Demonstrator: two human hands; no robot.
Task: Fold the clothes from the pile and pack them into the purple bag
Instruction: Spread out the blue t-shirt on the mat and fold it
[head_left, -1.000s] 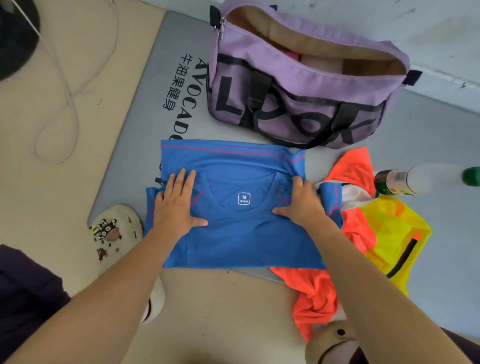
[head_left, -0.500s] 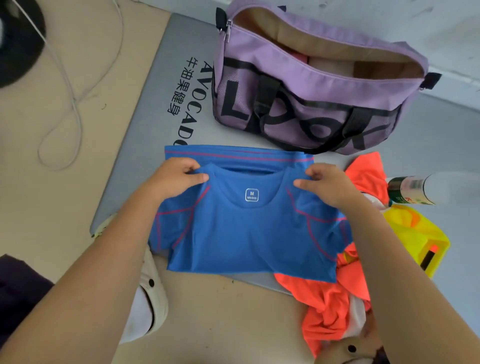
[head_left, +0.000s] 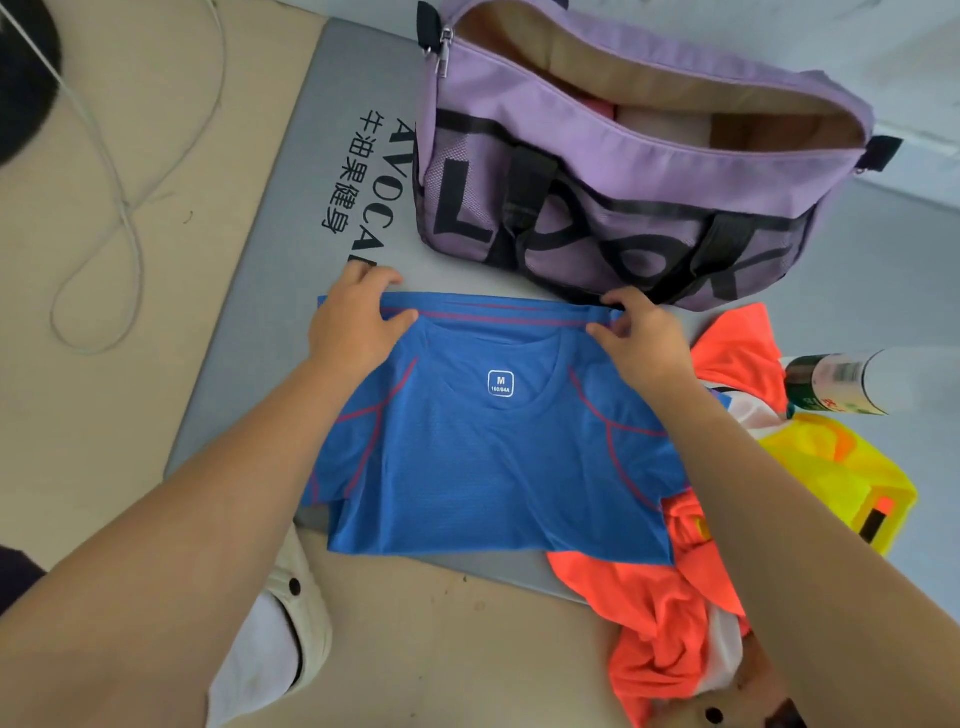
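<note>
A white cable (head_left: 98, 171) loops over the tan floor (head_left: 104, 415), well left of the left hand (head_left: 353, 332). That hand pinches the far left edge of the blue shirt (head_left: 493, 467), thumb on top of the cloth and fingers curled over the folded hem. The shirt spreads from that grip toward the person and rightward, lying flat on a grey mat (head_left: 291, 249) with its neckline and size label facing up, between the two hands. Printed lettering on the mat shows just beyond the left hand's knuckles. Below the left forearm, a pale shoe (head_left: 296, 597) rests on the floor.

The right hand (head_left: 644, 343) grips the far right edge of the same fold, thumb and fingers closed on the cloth. Just beyond both hands, and closest to the right one, sits the purple bag (head_left: 623, 171), unzipped, with pale and pink fabric visible inside. Right of the right hand and wrist lies the pile (head_left: 670, 623): orange cloth partly under the shirt's right edge, and a yellow garment (head_left: 831, 478) beside it. A bottle (head_left: 836, 382) lies on its side just beyond the yellow garment. A light wall runs behind the bag.
</note>
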